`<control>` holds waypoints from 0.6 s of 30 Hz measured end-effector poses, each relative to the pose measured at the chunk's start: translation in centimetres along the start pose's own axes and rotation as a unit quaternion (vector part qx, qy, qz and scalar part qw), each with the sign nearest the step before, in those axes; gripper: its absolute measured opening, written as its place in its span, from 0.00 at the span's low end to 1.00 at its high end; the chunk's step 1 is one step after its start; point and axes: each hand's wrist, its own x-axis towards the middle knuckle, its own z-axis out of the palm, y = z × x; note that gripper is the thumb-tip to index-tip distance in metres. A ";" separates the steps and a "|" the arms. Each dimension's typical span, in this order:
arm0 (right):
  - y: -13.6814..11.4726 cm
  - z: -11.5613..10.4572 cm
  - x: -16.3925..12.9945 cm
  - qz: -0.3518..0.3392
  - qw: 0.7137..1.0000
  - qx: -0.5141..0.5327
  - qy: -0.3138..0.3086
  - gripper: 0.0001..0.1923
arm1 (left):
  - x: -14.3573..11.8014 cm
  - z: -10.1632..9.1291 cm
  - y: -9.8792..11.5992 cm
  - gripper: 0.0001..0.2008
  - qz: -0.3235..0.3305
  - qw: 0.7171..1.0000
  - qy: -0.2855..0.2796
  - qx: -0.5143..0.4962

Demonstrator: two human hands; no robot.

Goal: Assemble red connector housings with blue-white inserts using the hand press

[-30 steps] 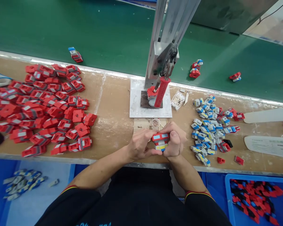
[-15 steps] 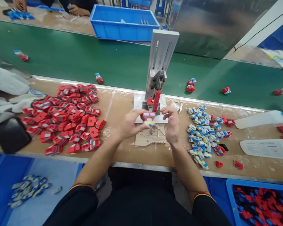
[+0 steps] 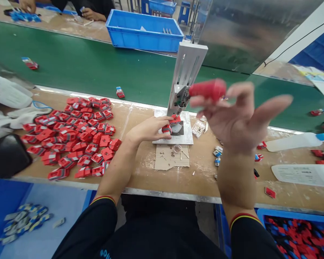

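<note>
My left hand (image 3: 149,130) is closed on a red toy car part (image 3: 166,130) at the base plate of a metal hand press (image 3: 187,68). Its fingertips also reach a red piece (image 3: 175,118) under the press's plunger, beside a pale round seat (image 3: 176,127). My right hand (image 3: 232,118) is raised and blurred, palm showing and thumb spread wide. Its fingers are at the press's red handle (image 3: 207,90), which sticks out sideways; they look stretched rather than wrapped round it.
A heap of red car parts (image 3: 78,133) lies left. White-blue parts (image 3: 217,155) are partly hidden behind my right forearm. A green conveyor (image 3: 78,68) carries a few cars. Cardboard with a small dish (image 3: 177,148) lies in front; a blue crate (image 3: 145,37) stands beyond.
My left hand has carried the toy car part forward to the press base. My right hand has moved up and right to the handle, which has swung from hanging down to sideways.
</note>
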 end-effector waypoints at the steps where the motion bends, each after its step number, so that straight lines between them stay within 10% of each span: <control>1: -1.0 0.0 2.3 0.003 1.000 -0.007 0.013 0.23 | 0.0 -0.1 0.0 0.19 -0.004 1.000 -0.003 0.002; 6: -1.5 -1.2 7.8 0.008 0.998 -0.041 0.055 0.17 | 0.1 -0.4 0.1 0.19 -0.007 1.000 -0.004 0.006; 11: 6.1 -3.5 -0.5 -0.022 0.960 -0.198 0.196 0.10 | 0.1 -0.5 0.1 0.20 0.005 1.000 -0.023 0.019; 14: 12.0 -3.7 -4.0 0.151 0.935 -0.308 0.095 0.20 | 0.1 -0.6 0.2 0.21 0.006 1.000 -0.019 0.013; 18: 16.7 -2.9 -4.1 0.212 0.929 -0.302 0.038 0.23 | 0.0 -0.6 -0.2 0.22 0.002 1.000 -0.011 -0.028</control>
